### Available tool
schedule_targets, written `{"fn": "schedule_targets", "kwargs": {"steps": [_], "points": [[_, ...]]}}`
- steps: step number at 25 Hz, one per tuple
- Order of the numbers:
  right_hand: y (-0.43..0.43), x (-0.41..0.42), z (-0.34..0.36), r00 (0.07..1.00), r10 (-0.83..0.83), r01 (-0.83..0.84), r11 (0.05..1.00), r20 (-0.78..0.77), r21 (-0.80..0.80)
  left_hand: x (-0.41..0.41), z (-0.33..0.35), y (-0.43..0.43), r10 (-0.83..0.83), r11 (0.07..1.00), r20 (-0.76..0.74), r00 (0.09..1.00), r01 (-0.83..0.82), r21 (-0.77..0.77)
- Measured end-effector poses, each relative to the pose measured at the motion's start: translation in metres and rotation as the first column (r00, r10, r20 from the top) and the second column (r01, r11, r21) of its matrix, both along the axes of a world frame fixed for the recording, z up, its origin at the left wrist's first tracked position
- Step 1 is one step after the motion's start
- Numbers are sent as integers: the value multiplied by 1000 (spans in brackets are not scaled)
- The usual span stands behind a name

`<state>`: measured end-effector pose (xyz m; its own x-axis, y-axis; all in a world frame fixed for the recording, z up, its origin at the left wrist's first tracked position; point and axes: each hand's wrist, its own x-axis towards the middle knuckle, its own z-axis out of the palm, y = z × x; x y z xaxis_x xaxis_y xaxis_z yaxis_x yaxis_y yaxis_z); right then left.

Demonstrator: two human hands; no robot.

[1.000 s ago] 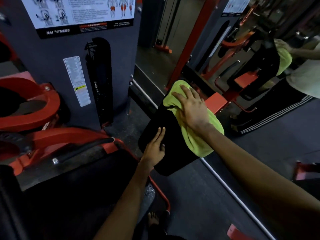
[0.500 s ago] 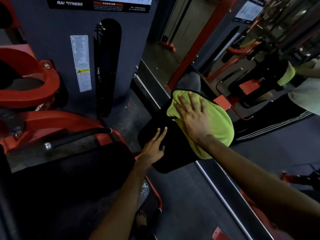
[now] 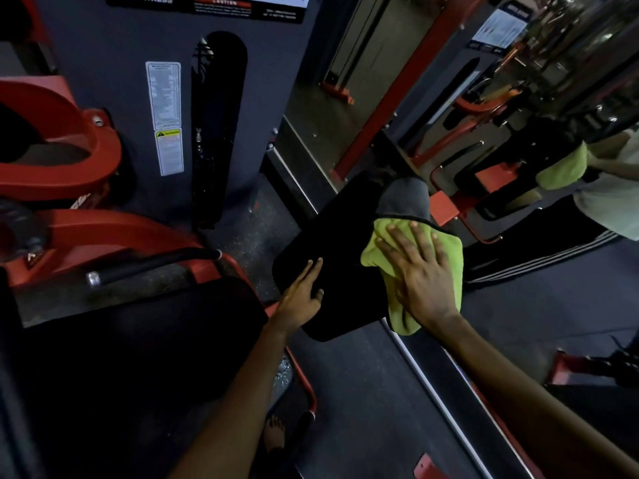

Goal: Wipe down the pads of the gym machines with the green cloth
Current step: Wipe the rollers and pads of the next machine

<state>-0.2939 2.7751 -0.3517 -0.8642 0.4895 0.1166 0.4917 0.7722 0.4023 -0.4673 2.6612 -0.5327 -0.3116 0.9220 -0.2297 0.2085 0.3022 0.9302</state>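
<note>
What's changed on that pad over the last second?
The right hand, pressed flat, has slid the green cloth down the black pad toward the person, uncovering its top end. The left hand still rests flat on the pad's near left edge.

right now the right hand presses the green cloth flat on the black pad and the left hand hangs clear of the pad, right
Not quite. The left hand is not clear: in the head view its straight fingers rest on the black pad. The right hand does press the green cloth flat on that pad.
</note>
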Motion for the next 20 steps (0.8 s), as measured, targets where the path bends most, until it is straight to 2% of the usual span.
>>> {"fn": "schedule_targets", "kwargs": {"steps": [6, 10, 13, 14, 16, 18, 20], "points": [[19, -74, 12, 991, -117, 111, 989, -64, -98, -9, 26, 9, 27, 999, 32, 999, -28, 21], [10, -29, -2, 986, -96, 91, 995, -135, -42, -14, 43, 11, 50, 994, -31, 998, -47, 101], [-3, 6, -12, 956, -174, 165, 985, -237, -55, -21, 68, 20, 57, 984, -96, 994, -40, 176], [-3, 11, -10, 936, -195, 175, 980, -292, -93, -22, 75, 26, 48, 979, -110, 993, -25, 202], [-2, 19, 2, 861, -187, 84, 969, -473, -231, -21, 91, 39, 17, 973, -122, 992, 11, 230], [-9, 24, 22, 713, -259, -7, 927, -652, -375, -19, 100, 47, -1, 973, -109, 994, 27, 230], [-19, 24, 49, 612, -360, 8, 893, -704, -449, -18, 107, 51, -9, 967, -119, 993, 39, 251]]}}
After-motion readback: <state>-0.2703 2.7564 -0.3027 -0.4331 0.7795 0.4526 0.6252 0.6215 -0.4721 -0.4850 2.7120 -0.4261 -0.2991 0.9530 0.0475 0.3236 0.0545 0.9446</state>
